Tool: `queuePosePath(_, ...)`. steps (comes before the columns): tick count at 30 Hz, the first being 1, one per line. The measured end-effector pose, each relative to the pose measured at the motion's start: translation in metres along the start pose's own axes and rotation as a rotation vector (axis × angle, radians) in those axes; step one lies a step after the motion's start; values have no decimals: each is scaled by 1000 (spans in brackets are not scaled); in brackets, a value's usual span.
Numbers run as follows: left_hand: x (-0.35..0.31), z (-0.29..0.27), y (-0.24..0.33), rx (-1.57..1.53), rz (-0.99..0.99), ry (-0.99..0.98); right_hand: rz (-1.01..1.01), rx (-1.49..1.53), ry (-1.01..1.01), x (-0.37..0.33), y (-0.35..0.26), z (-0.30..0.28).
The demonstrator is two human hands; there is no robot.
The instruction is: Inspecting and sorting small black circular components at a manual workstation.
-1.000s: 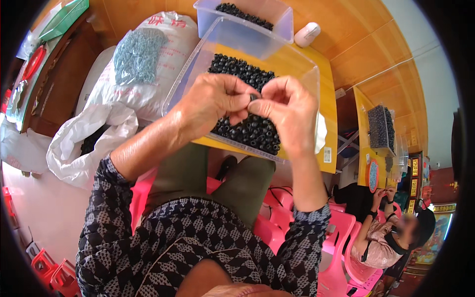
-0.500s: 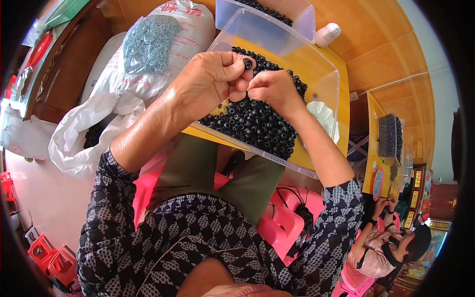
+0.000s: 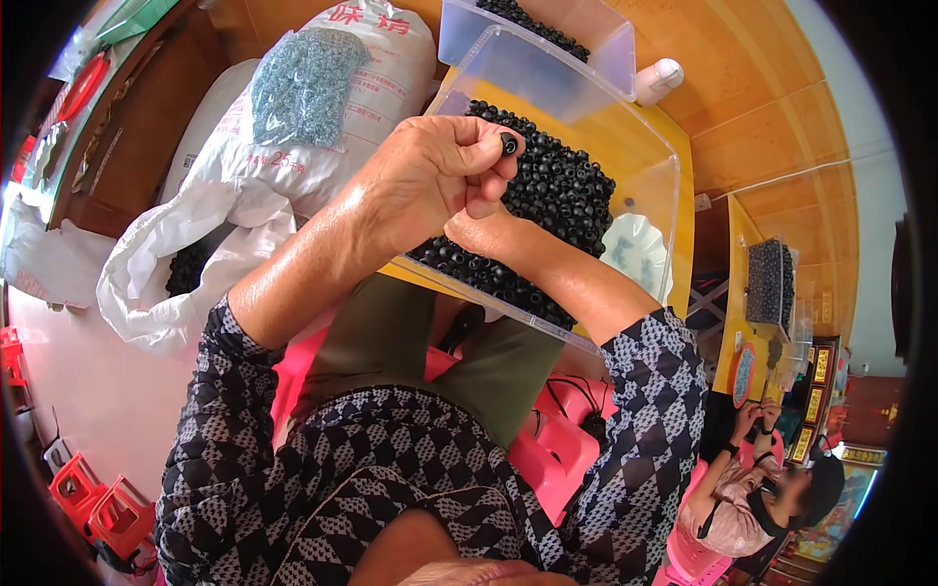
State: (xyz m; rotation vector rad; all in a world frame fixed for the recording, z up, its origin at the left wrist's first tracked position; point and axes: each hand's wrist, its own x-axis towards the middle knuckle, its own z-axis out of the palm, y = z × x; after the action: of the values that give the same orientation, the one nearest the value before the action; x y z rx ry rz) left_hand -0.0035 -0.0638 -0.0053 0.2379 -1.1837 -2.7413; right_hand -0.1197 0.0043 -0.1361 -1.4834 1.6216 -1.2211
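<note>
My left hand (image 3: 445, 171) is raised over the near left part of a clear plastic bin. Thumb and forefinger pinch a small hollow black piece (image 3: 508, 144), round with an opening at one end. Below it lies a heap of similar black pieces (image 3: 552, 186) in the clear bin (image 3: 650, 146). My right hand (image 3: 481, 230) reaches in from the right, low over the bin's near left part. Its fingers are hidden behind the left hand, so what they hold does not show.
A white fluted dish (image 3: 635, 256) stands by the bin's right side. Behind is a second bin (image 3: 611, 54) and a pale pink bottle (image 3: 659, 81). On the left, a white sack (image 3: 391, 78) carries a bag of bluish beads (image 3: 308, 88). A co-worker (image 3: 747, 503) sits at right.
My right hand has moved left and toward me, passing behind the left hand. The left hand keeps its pinch on the black piece and appears slightly lower and farther right.
</note>
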Motion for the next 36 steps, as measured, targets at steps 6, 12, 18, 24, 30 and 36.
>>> queuePosePath(6,3,4,-4,22,-6,9,-186,-163,49,-16,-8,-22)
queuePosePath(12,1,5,-4,-33,-18,-34,173,-195,143,-54,-99,-72)
queuePosePath(18,-2,15,-20,-75,-105,-35,218,49,497,-91,-153,-75)
queuePosePath(24,-4,29,-32,-74,-108,-60,41,119,640,-107,-172,-60)
queuePosePath(30,-5,32,-34,-78,-75,-70,-57,-33,625,-107,-165,-54)
queuePosePath(36,-6,32,-36,-15,-53,-36,-151,-180,634,-103,-159,-53)
